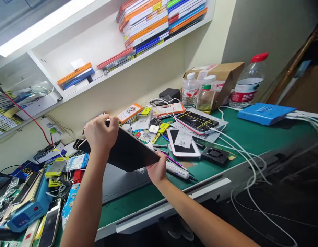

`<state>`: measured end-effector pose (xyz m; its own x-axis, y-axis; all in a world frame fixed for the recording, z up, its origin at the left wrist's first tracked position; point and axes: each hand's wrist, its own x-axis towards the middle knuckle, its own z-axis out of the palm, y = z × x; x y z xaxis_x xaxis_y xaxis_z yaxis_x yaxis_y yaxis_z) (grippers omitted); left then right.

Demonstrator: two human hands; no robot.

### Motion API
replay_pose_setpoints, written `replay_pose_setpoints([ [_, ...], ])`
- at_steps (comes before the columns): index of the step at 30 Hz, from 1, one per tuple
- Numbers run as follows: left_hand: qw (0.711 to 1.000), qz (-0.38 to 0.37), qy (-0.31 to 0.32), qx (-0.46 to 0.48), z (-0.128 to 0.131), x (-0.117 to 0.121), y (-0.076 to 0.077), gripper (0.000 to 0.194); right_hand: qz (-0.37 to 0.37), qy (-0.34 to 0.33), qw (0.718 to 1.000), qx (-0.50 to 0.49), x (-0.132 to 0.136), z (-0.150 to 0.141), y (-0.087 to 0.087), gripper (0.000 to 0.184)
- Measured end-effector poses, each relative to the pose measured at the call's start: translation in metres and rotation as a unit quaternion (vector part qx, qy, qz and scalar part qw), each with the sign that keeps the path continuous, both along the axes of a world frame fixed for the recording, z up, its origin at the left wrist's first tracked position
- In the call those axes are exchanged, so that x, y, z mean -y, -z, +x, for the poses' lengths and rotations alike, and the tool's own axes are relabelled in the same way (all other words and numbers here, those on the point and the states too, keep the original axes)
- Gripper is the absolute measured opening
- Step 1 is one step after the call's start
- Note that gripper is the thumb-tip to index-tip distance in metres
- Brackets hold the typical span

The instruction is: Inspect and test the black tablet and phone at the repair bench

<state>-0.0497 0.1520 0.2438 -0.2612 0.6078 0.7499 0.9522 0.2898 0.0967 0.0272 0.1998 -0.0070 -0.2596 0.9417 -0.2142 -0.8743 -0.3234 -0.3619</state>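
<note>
Both my hands hold a dark, flat, tablet-like device (134,151), tilted above the bench. My left hand (101,133) is closed over its upper left edge, knuckles up. At the lower right corner, my right hand (159,168) pinches the edge between thumb and fingers. Beneath the tablet lies a grey flat surface (117,187) with a small logo, partly covered by it. Close to my right hand are a white tube (177,170) and several thin tools, one of them a purple screwdriver-like stick (176,162).
A white-framed tablet (171,137) with a paper slip lies right of the tools, beside a black fan unit (215,155). Bottles (191,91), a cardboard box (225,73) and a blue box (267,113) stand behind. White cables (247,157) hang over the edge. Phones and a blue machine (28,214) crowd the left.
</note>
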Motion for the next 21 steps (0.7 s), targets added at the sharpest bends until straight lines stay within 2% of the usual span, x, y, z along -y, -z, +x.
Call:
replay_pose_setpoints([
  [8,1.0,-0.009,0.005,0.012,-0.004,-0.008,0.001,0.035,-0.009,0.01,1.0,-0.01,0.001,0.001,-0.002,0.038],
  [10,1.0,-0.004,0.025,0.017,-0.002,-0.008,0.004,0.034,-0.011,0.013,1.0,-0.015,0.002,0.001,-0.003,0.039],
  [13,0.997,0.032,0.074,-0.017,0.003,-0.008,0.008,0.033,-0.022,0.014,1.0,-0.018,0.002,0.001,-0.004,0.039],
  [16,0.995,0.053,0.063,-0.052,0.009,-0.008,0.01,0.034,-0.032,0.018,0.999,-0.016,0.003,0.002,-0.004,0.038],
  [21,0.997,0.004,0.074,-0.013,0.016,-0.004,0.011,0.036,-0.022,0.013,1.0,-0.007,0.003,0.003,-0.004,0.04],
])
